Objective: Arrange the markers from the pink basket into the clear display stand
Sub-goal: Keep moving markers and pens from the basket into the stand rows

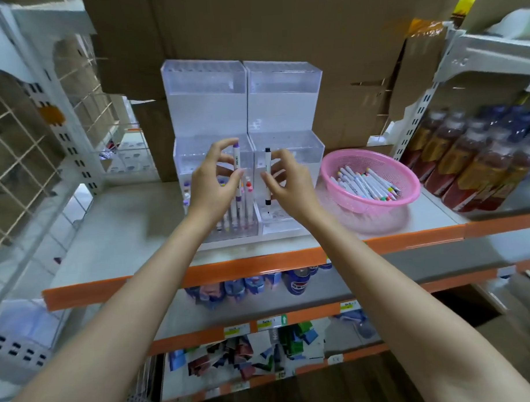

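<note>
A clear tiered display stand [281, 110] sits mid-shelf. Several markers stand in its lower left front section [239, 219]. My left hand [216, 181] pinches a white marker with purple caps [237, 165], held upright over that section. My right hand [287, 182] pinches a white marker with black caps [268, 179], upright above the lower right section. The pink basket [367, 158] stands to the right of the stand and holds several white markers [365, 183] with coloured caps.
Dark bottles [478, 157] stand in rows at the right end of the shelf. Cardboard boxes [281, 25] rise behind the stand. A white wire rack [30, 143] stands at the left. The shelf's orange front edge [260, 267] runs below my forearms.
</note>
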Motion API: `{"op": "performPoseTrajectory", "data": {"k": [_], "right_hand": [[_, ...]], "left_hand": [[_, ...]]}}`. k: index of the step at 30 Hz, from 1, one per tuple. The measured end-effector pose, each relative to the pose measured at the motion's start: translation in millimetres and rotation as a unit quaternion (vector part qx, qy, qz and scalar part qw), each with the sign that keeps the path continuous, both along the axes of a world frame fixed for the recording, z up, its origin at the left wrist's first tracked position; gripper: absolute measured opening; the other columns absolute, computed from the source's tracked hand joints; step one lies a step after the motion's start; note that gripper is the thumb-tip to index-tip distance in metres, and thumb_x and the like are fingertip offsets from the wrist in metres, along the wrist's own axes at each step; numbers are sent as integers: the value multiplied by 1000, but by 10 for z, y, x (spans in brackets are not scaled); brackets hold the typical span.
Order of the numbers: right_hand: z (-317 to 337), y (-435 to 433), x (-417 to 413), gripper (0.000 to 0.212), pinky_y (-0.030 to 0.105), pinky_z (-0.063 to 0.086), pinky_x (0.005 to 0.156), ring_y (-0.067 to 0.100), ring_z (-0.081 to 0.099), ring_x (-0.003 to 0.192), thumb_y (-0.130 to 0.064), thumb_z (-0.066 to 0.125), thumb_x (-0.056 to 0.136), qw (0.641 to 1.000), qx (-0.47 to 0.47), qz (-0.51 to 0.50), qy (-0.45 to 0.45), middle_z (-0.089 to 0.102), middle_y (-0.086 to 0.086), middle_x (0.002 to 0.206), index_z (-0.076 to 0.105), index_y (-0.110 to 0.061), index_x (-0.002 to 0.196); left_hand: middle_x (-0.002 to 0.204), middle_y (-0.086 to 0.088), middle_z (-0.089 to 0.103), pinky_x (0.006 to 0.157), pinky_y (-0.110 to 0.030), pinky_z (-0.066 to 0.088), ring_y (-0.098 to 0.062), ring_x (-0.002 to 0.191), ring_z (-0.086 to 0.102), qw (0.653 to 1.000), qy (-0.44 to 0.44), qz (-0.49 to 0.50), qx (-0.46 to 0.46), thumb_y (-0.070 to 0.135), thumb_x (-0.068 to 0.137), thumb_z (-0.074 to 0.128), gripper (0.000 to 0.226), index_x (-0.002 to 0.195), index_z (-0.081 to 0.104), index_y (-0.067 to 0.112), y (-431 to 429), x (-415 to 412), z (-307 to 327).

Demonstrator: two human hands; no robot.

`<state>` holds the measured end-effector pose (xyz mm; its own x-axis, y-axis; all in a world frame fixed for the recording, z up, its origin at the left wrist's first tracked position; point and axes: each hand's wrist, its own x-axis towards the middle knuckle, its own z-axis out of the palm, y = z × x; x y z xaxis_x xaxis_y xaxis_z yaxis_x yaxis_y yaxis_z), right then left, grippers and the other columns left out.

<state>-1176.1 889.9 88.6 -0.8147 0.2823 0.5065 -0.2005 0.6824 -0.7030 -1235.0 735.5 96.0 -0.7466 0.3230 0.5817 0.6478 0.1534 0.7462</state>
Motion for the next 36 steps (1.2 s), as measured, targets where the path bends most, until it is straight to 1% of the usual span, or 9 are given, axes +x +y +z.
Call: {"op": "performPoseTrajectory", "data": {"k": [6,11,13,15,19,23,28,33,36], "right_hand": [[-43,-399,-98,24,45,55,58,21,61,66,-12,64,91,1000,1,5,14,51,-14,73,52,-4,110],[-83,-669,-183,46,35,51,64,23,60,72,-7,60,92,1000,9,11,-2,54,-5,79,44,-12,135],[-101,-722,-196,50,34,51,64,23,60,70,-5,59,92,1000,7,14,3,55,0,78,40,-17,138],[-117,-749,-219,49,41,55,64,23,60,67,-4,59,92,1000,2,15,8,54,5,76,41,-19,135],[-143,-786,-271,43,43,56,63,22,59,67,-3,59,92,1000,-16,13,15,50,-1,76,44,-17,130],[-179,-813,-321,41,22,52,59,14,59,72,-6,63,91,999,-36,0,33,55,2,93,47,-17,127],[-221,-809,-373,36,8,40,57,3,56,73,-4,67,87,998,-37,-3,42,54,-3,92,51,-14,118],[-246,-800,-374,31,20,47,59,8,57,75,-7,67,88,999,-32,-2,32,56,-2,91,51,-13,113],[-250,-800,-378,29,26,49,62,13,57,77,-7,67,87,999,-14,-2,39,58,0,94,52,-11,112]], "left_hand": [[88,12,53,71,-43,58,-16,78,64,1000,-20,11,16,8,86,67,45,126,52,23,-391,-64,-30],[87,7,54,68,-46,57,-18,77,64,999,-33,12,16,6,85,67,46,124,50,21,-568,-114,-68],[87,8,53,69,-45,57,-18,79,64,999,-38,9,10,5,85,67,45,124,50,20,-598,-127,-87],[87,6,54,71,-43,58,-18,81,65,999,-43,6,-6,6,85,67,45,124,49,20,-621,-145,-103],[88,6,55,70,-32,58,-15,81,65,999,-44,-6,-23,6,85,67,44,123,48,20,-628,-200,-108],[90,2,56,66,-12,50,-5,78,60,998,-41,-15,-37,6,85,68,37,116,50,15,-601,-232,-103],[90,-5,59,66,-16,49,-14,77,61,998,-31,-4,-52,7,82,72,31,105,53,11,-590,-267,-173],[87,-3,60,66,-18,50,-14,76,60,998,-2,11,-62,7,80,74,29,103,55,8,-599,-295,-198],[86,-4,60,67,-11,47,-13,77,59,995,40,9,-90,4,81,72,27,103,57,5,-606,-277,-207]]}}
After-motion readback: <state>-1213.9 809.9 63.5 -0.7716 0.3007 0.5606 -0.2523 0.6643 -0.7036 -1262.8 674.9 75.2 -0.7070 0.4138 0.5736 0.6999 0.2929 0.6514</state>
